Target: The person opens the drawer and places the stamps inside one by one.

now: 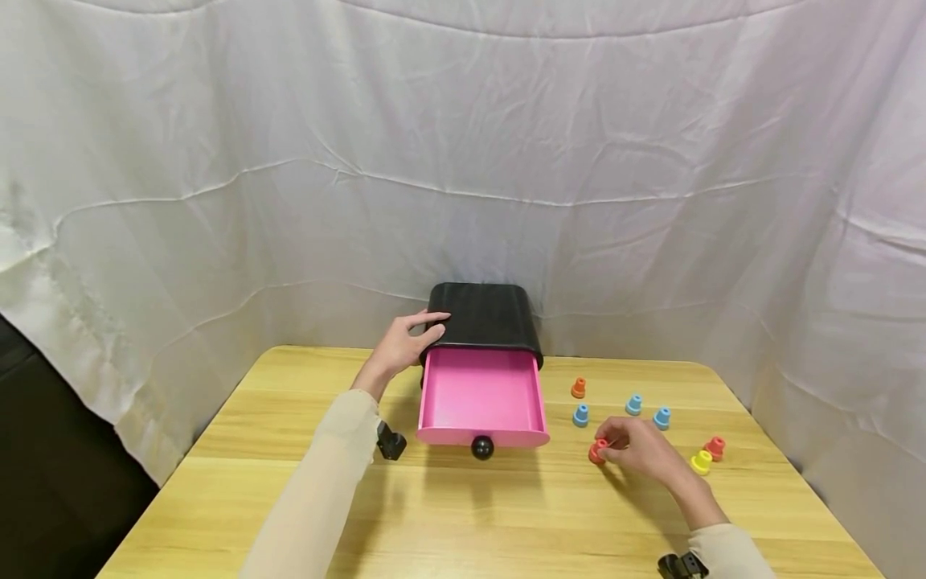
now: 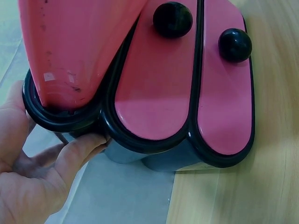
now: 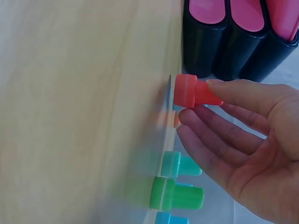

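Note:
A black cabinet (image 1: 483, 315) stands at the back of the wooden table, its top pink drawer (image 1: 481, 394) pulled out with a black knob (image 1: 482, 447) in front. My left hand (image 1: 427, 328) holds the cabinet's top left corner, and in the left wrist view the thumb (image 2: 79, 145) touches the black rim (image 2: 140, 142). To the right of the drawer, my right hand (image 1: 615, 449) pinches a red peg (image 1: 596, 452) that stands on the table. The right wrist view shows the red peg (image 3: 187, 91) between thumb and fingers (image 3: 205, 119).
Loose pegs stand right of the drawer: orange (image 1: 578, 388), three blue ones (image 1: 581, 415) (image 1: 633, 404) (image 1: 661, 417), red (image 1: 715, 448), yellow (image 1: 700, 461). Two lower drawers (image 2: 154, 93) are closed. White cloth (image 1: 217, 201) hangs on three sides of the table (image 1: 463, 515).

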